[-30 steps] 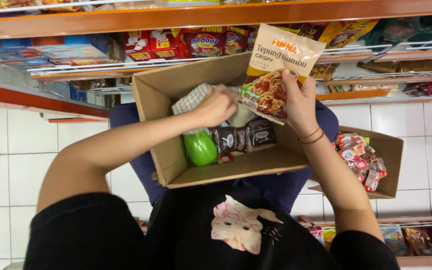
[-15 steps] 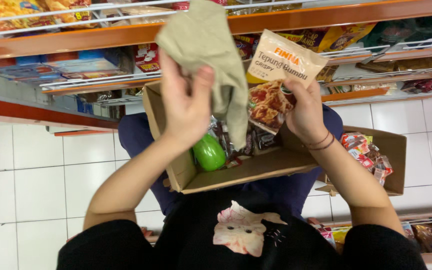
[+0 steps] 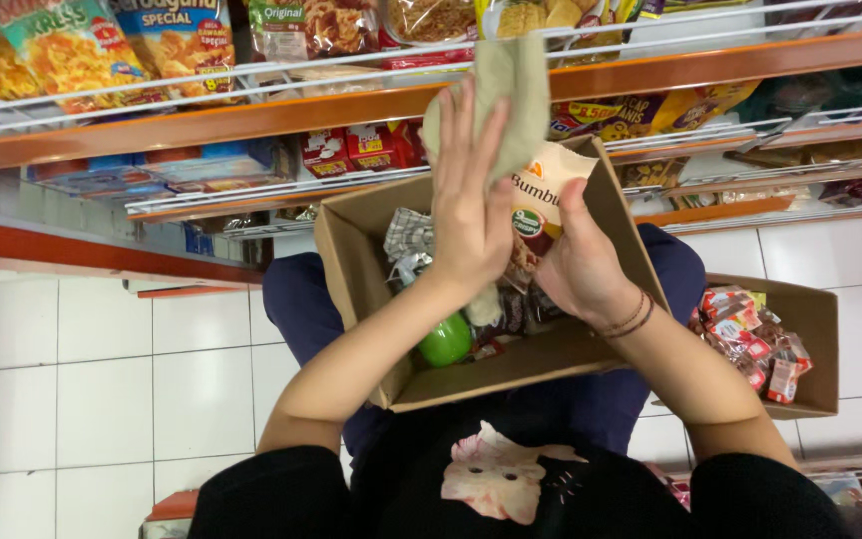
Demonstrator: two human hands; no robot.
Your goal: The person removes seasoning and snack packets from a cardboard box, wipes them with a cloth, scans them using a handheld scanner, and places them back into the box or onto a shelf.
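Cloth (image 3: 511, 90) higher above packet-filled box (image 3: 351, 250)

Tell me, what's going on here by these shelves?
A person sits on a white tiled floor before snack shelves, a cardboard box on their lap. The left hand presses a khaki cloth against a seasoning-flour packet, which the right hand holds up over the box. Inside lie a green bottle and other packets. A second box of small red packets sits to the person's right.
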